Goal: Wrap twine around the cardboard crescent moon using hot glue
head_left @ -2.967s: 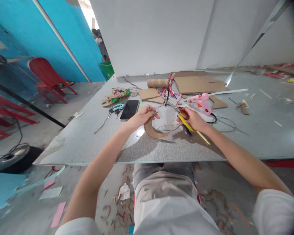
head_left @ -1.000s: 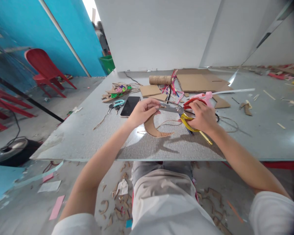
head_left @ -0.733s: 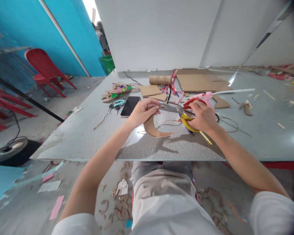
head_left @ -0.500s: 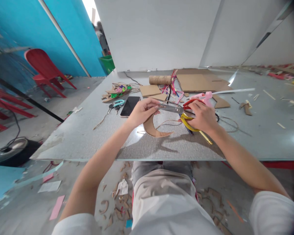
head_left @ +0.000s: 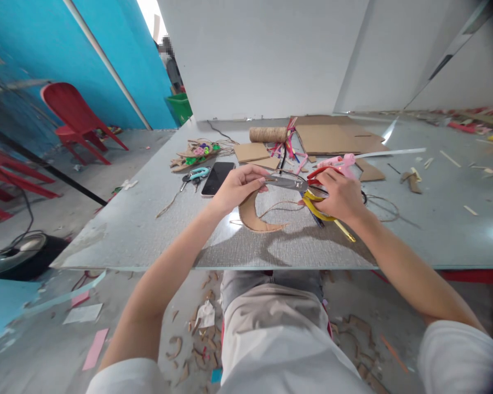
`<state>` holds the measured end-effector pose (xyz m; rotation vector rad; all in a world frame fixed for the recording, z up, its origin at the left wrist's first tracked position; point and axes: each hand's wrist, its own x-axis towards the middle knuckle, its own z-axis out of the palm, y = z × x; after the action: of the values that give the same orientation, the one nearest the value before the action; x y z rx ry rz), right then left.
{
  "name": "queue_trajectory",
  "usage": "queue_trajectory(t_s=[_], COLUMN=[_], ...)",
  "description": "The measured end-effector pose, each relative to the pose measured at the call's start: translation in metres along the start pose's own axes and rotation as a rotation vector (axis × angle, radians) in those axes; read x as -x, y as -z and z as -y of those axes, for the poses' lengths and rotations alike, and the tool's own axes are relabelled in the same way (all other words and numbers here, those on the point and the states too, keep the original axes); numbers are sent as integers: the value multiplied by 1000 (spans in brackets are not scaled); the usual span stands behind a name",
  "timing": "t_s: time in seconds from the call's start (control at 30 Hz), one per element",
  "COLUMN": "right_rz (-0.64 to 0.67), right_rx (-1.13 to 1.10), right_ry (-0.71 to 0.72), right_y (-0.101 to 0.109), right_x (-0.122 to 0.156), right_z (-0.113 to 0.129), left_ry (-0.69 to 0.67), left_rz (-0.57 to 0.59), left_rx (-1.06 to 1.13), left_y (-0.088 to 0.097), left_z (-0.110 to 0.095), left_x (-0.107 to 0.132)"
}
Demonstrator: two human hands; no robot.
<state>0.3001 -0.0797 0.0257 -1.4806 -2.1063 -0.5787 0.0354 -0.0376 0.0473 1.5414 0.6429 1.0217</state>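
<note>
My left hand (head_left: 245,187) is closed on the upper end of a crescent-shaped cardboard piece (head_left: 252,214), whose pointed tip curves down to the right above the table. In my right hand (head_left: 337,191) is a pair of scissors (head_left: 290,184) with one red and one yellow handle. Their metal blades reach left to the fingertips of my left hand, at the crescent's top; exactly where the blades meet the cardboard is hidden by my fingers. A thin twine (head_left: 285,203) runs between the hands. Below my right hand lies a yellow pencil (head_left: 345,230).
A phone (head_left: 218,178) and keys with a blue carabiner (head_left: 197,174) lie left of my hands. Behind stand a twine roll (head_left: 268,134), cardboard sheets (head_left: 328,138) and a pink glue gun (head_left: 345,162). Decorated cardboard pieces (head_left: 197,153) sit at the left back. Scraps (head_left: 413,180) litter the right side.
The crescent's lower end has tilted slightly down and left. Both hands and the scissors stay nearly in the same place.
</note>
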Motion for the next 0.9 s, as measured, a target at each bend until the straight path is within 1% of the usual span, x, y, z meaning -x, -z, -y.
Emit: queue_trajectory(t_s=[0.33,0.57,0.9], right_rz=[12,32,3], right_rx=[-15,19,-11], right_ry=[-11,-9,-6], right_y=[1,5,5], right_x=[0,-1,-2], right_z=[-1,-2,-5], left_ry=[-16,-48,-52], left_rz=[42,-27,-75], left_rx=[-1,34,-40], left_y=[1,2,4], left_z=[3,0,1], left_x=[-1,-2,-2])
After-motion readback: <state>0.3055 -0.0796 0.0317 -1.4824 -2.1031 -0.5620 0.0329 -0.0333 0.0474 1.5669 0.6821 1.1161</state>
